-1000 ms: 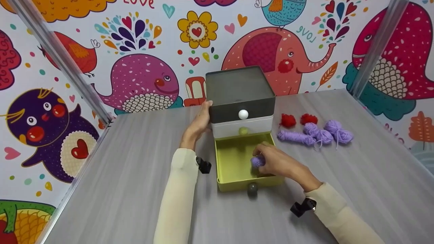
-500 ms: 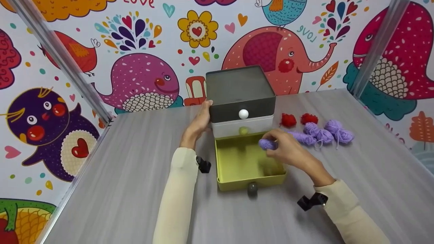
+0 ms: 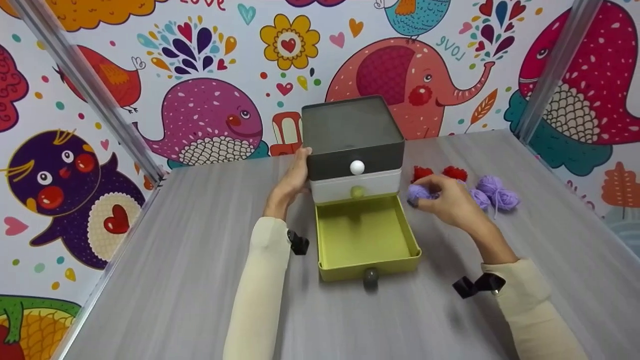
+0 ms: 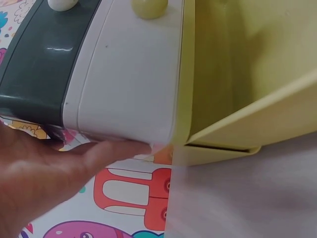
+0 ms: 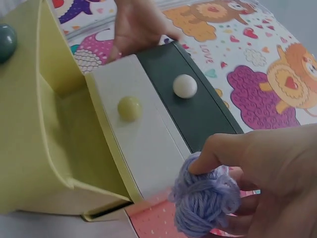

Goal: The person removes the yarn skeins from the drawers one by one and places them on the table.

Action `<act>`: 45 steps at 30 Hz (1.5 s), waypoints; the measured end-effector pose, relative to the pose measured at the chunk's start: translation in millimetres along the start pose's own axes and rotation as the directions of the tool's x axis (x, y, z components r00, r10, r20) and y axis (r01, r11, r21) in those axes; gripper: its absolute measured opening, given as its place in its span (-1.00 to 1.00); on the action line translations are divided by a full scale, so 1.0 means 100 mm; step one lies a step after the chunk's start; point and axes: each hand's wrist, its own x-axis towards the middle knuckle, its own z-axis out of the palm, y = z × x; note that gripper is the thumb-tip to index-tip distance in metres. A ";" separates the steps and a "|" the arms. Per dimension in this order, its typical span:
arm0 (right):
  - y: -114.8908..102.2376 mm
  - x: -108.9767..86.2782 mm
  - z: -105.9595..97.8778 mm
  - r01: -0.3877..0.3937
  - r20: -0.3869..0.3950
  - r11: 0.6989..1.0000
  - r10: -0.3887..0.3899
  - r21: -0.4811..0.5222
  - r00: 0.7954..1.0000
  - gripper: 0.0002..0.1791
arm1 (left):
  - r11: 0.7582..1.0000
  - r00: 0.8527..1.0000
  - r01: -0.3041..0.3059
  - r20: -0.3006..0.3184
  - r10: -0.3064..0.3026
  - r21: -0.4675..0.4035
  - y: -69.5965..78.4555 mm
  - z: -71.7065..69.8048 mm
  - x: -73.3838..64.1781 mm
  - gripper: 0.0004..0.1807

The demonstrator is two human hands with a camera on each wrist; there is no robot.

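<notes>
A small three-tier drawer box stands on the table, its dark grey top drawer [image 3: 330, 167] and white middle drawer [image 3: 330, 191] pushed in. The yellow-green bottom drawer [image 3: 367, 240] is pulled out, with nothing inside it. My left hand [image 3: 294, 175] lies along the box's left side, fingers straight against it; the left wrist view shows the thumb reaching along the white tier. Between thumb and fingers, my right hand [image 3: 452, 202] pinches a purple yarn ball [image 5: 203, 196], just right of the box. Behind that hand, more purple yarn balls [image 3: 491, 186] are partly hidden.
Two red yarn bundles [image 3: 454, 173] lie right of the box, the nearer one partly covered by my right hand. A grey round knob [image 3: 370, 278] juts from the pulled-out drawer's front. Cartoon-printed walls [image 3: 210, 125] close in the table behind and at the sides.
My right hand has lifted the purple yarn ball up out of the bottom drawer and carried it right, past the drawer's edge. The left hand has stayed on the box.
</notes>
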 end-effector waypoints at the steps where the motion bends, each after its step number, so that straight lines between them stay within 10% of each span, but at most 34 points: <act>1: 0.02 0.01 -0.03 -0.014 0.006 1.000 0.014 0.008 1.000 -0.55 | 1.000 1.000 0.001 0.001 -0.001 -0.002 0.00 -0.01 0.00 -0.29; 12: 0.34 0.11 -0.32 -0.106 -0.001 0.986 0.107 0.129 0.994 -0.50 | 1.000 1.000 -0.003 -0.002 0.003 0.003 -0.03 -0.02 0.00 -0.30; 45: 1.30 0.25 -1.02 -0.225 -0.153 0.974 0.225 0.017 0.962 -0.28 | 0.999 1.000 -0.002 0.006 0.002 0.040 -0.01 0.00 -0.01 -0.29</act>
